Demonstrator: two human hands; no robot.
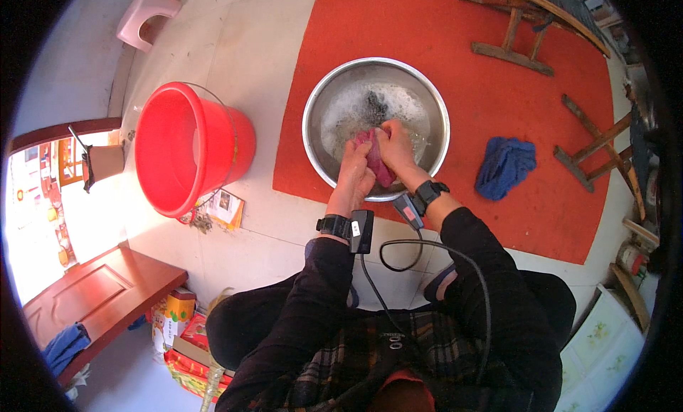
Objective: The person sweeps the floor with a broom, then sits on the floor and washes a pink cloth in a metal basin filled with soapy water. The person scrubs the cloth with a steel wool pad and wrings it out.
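Both of my hands grip a wet pink cloth [380, 161] low over the near side of a round metal basin [311, 125]. My left hand [354, 169] holds its left side, and my right hand [396, 148] has the right side, close against the left. Soapy water [341, 109] with white suds lies in the basin. A dark patch [376, 107], perhaps submerged cloth, shows beyond my hands. A crumpled blue cloth [505, 166] rests on the red mat [459, 92] to the right of the basin.
On the left, a red plastic bucket [227, 140] with a wire handle stands on the tiles. Wooden-legged chairs [512, 54] occupy the right side. A pink stool [147, 17] is at the far left, and an open wooden door [106, 284] is near left. Cables hang from my wrist devices.
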